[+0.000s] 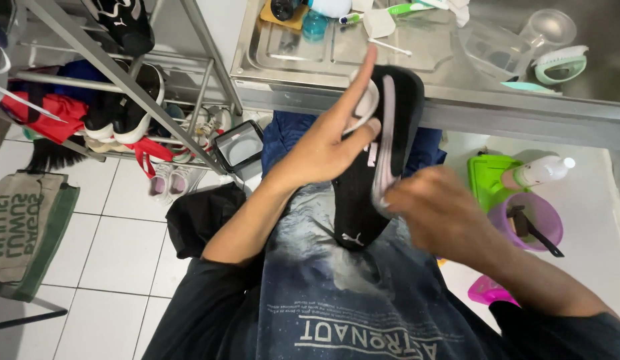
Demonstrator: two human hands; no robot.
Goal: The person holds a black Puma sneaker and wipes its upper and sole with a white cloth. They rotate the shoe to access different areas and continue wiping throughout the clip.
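Right hand (437, 210) nearest the camera, motion-blurred, pressed on the pale sole edge of a black sneaker (383, 160). Can't tell if its grip is clenched or loose, too smeared. Sneaker is held up over the lap, above a dark printed apron (337, 293), toe end up toward the worktop, heel end down. Left hand (330, 143) supports it from the left side: palm against the shoe, thumb on the pale side stripe, fingers stretched up along the upper. So the left grip is grasping the sneaker.

Farther right, on the floor: green tray (487, 177) with a white bottle (540, 172), purple tub (527, 220) holding a dark brush. Left: metal shoe rack (123, 80) with several pairs, white floor tiles (117, 247).

Farthest: steel worktop (457, 100) carrying a toothbrush (407, 9), a clear jug (547, 30) and a green-backed scrub brush (560, 65).
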